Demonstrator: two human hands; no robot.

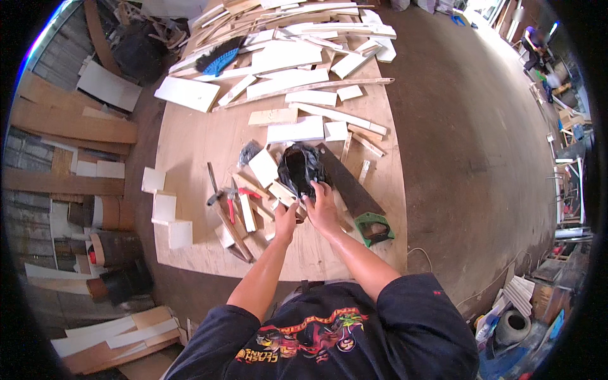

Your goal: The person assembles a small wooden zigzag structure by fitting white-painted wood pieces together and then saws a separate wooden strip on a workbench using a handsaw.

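My left hand [285, 217] is closed around a small light wooden piece [280, 192] just below an open black plastic bag [296, 161]. My right hand [322, 206] has curled fingers on that bag's lower right edge. A handsaw [347, 183] with a green handle lies diagonally to the right. Red-handled pliers [231, 209], a hammer [215, 199] and wood offcuts [248, 213] lie to the left. A white board [263, 168] and a crumpled clear plastic bag [247, 153] are beside the black bag.
The plywood tabletop [190, 136] holds piled white boards [285, 57], a blue brush [217, 60] and stepped white blocks [163, 206]. Planks [69, 123] line the left, a cord [424, 259] crosses the floor at right, and another person [532, 47] is at the far right.
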